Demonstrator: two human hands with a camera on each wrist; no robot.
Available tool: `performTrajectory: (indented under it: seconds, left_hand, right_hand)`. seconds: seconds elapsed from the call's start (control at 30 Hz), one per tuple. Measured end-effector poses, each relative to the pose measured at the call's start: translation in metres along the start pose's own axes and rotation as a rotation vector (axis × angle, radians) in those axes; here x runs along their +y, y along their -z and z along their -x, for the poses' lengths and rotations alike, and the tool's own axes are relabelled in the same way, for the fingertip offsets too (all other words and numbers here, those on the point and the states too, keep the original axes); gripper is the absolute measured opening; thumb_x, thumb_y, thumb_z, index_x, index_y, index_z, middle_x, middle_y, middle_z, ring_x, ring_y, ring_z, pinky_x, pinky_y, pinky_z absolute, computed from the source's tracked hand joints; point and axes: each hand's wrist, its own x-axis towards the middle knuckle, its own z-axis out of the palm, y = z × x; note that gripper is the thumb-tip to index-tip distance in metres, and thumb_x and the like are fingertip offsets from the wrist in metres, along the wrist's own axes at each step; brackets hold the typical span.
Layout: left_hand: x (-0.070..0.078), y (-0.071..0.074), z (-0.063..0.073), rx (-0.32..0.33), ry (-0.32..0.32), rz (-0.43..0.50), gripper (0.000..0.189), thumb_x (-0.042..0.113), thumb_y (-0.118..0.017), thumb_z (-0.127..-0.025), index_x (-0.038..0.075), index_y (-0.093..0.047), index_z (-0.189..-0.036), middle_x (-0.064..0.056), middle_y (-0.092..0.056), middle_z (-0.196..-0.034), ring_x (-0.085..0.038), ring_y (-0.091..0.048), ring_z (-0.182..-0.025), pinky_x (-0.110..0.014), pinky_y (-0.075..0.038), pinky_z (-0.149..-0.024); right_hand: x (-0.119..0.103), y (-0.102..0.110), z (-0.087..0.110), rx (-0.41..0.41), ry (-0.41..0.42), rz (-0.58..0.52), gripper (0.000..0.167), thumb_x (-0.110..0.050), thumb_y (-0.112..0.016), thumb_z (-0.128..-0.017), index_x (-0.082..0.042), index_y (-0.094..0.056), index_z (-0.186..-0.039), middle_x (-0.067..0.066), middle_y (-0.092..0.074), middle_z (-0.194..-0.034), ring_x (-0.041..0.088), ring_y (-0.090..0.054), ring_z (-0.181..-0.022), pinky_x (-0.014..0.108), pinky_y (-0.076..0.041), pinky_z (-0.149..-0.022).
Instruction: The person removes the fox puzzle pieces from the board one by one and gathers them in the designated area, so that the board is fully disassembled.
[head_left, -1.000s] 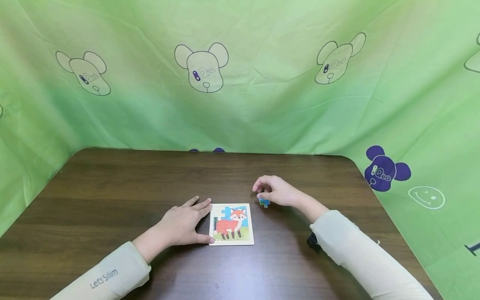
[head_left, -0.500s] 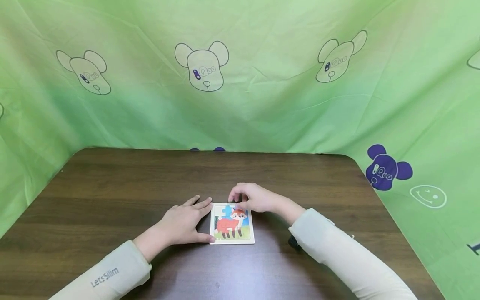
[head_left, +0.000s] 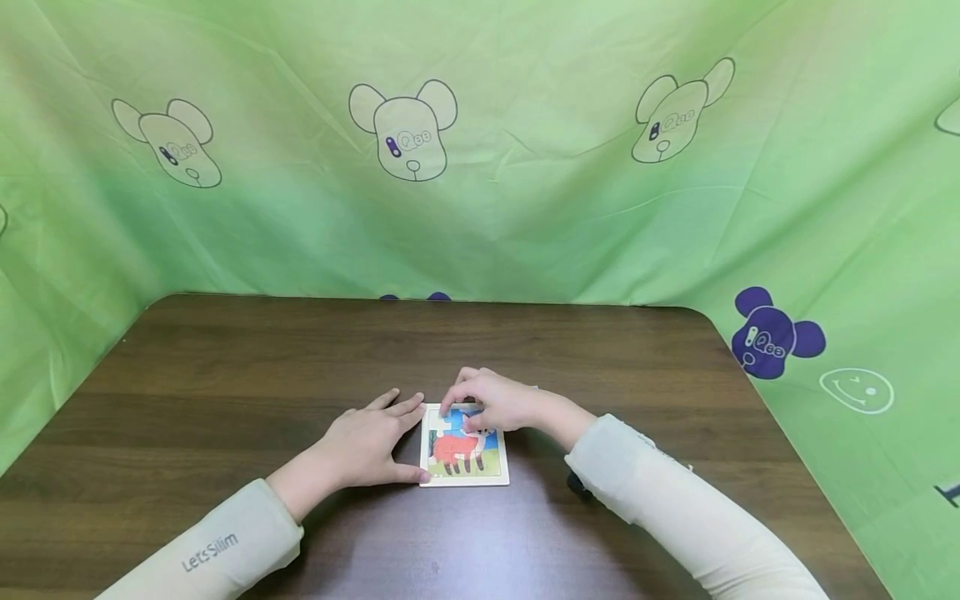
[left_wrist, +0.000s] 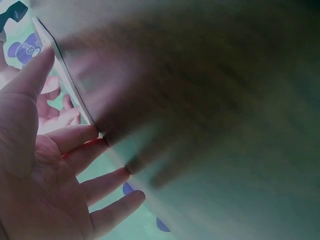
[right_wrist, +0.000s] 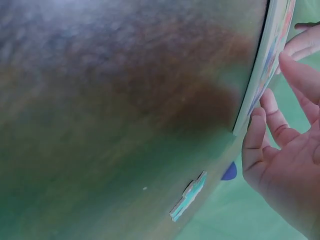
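Observation:
A square fox jigsaw puzzle point(head_left: 465, 465) in a pale frame lies on the table, with a bare patch at its upper left. My left hand point(head_left: 363, 446) is spread flat beside it, thumb at the lower left corner and index finger at the upper left. My right hand point(head_left: 498, 402) is over the upper part of the picture, thumb and bent index finger set apart on its surface with blue picture showing between them. On the table in the right wrist view lies a loose puzzle piece point(right_wrist: 188, 196), mostly hidden behind the right wrist in the head view.
The dark wooden table point(head_left: 300, 350) has rounded far corners. A green curtain point(head_left: 525, 208) with printed bear heads hangs behind and at both sides. A black band point(head_left: 578, 486) shows under the right sleeve.
My right hand has moved left from beside the loose puzzle piece to the top of the puzzle, its fingers reaching farther over the picture. My left hand has stayed in place.

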Motion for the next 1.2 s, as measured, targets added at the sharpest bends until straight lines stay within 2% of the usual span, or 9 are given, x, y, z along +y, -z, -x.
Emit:
performTrajectory:
  seconds: [0.33, 0.53, 0.77, 0.97, 1.2]
  left_hand:
    - [-0.0013, 0.0000, 0.0011, 0.003, -0.003, -0.002, 0.094, 0.071, -0.071, -0.074, 0.019, -0.047, -0.149, 0.004, -0.040, -0.159, -0.032, -0.034, -0.148, -0.065, -0.046, -0.095]
    - [-0.0015, 0.0012, 0.0021, 0.011, -0.003, -0.006, 0.094, 0.072, -0.071, -0.074, 0.019, -0.048, -0.149, 0.003, -0.041, -0.158, -0.033, -0.035, -0.148, -0.065, -0.047, -0.094]
    - [-0.0015, -0.0001, 0.0012, 0.009, -0.006, -0.002, 0.094, 0.071, -0.071, -0.074, 0.020, -0.047, -0.149, 0.003, -0.041, -0.158, -0.032, -0.035, -0.148, -0.066, -0.047, -0.093]
    - [-0.0011, -0.0004, 0.0005, 0.009, -0.005, 0.001, 0.093, 0.071, -0.071, -0.074, 0.021, -0.047, -0.149, 0.004, -0.041, -0.158, -0.032, -0.035, -0.148, -0.065, -0.047, -0.094]
    - [-0.0005, -0.0010, 0.0001, 0.007, 0.000, -0.004, 0.093, 0.071, -0.071, -0.075, 0.022, -0.047, -0.149, 0.004, -0.041, -0.158, -0.031, -0.034, -0.148, -0.065, -0.047, -0.095]
  right_hand:
    - [-0.0002, -0.0019, -0.0035, -0.032, -0.004, 0.025, 0.033, -0.005, -0.071, -0.087, -0.022, -0.072, -0.115, 0.002, -0.055, -0.112, 0.020, -0.046, -0.106, 0.036, -0.040, -0.095]
    - [-0.0056, 0.0013, -0.0058, -0.070, -0.006, 0.069, 0.030, -0.004, -0.071, -0.088, -0.023, -0.070, -0.111, 0.002, -0.054, -0.112, 0.019, -0.044, -0.104, 0.035, -0.040, -0.093]
    - [-0.0086, 0.0038, -0.0078, -0.118, -0.043, 0.043, 0.032, 0.001, -0.070, -0.086, -0.022, -0.067, -0.109, 0.003, -0.052, -0.113, 0.021, -0.044, -0.108, 0.039, -0.040, -0.096]
    - [-0.0077, 0.0033, -0.0080, -0.123, -0.052, 0.023, 0.032, 0.002, -0.070, -0.086, -0.021, -0.065, -0.108, 0.002, -0.050, -0.112, 0.021, -0.042, -0.106, 0.040, -0.039, -0.096]
    - [-0.0054, 0.0006, -0.0075, -0.087, -0.046, -0.018, 0.031, 0.002, -0.070, -0.085, -0.022, -0.063, -0.104, 0.001, -0.049, -0.112, 0.019, -0.040, -0.106, 0.039, -0.038, -0.097]
